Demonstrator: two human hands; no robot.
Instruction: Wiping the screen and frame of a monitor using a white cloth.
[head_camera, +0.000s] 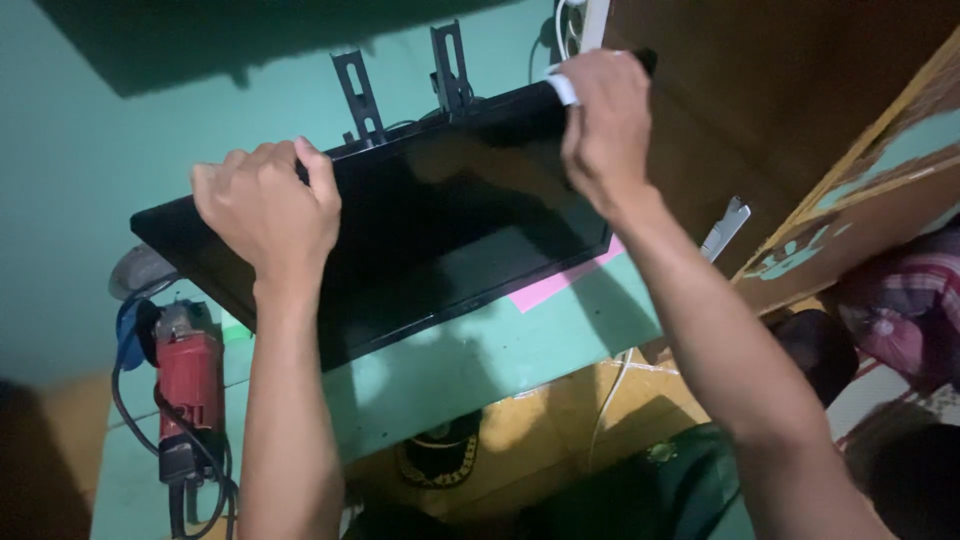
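A black flat screen (420, 230) is held up in front of a teal wall, tilted so its right end is higher. My left hand (268, 208) grips its top edge near the left end. My right hand (606, 122) grips the top right corner, with a small white piece (562, 88) pressed under the fingers. Two black metal mounting brackets (358, 96) (450, 66) stick up behind the screen's top edge.
A red angle grinder (186, 385) with a dark cord lies on a teal ledge (480, 355) below left. A pink sheet (556, 285) shows under the screen. A brown wooden panel (760, 110) stands at right, with a grey handled tool (726, 228) beside it.
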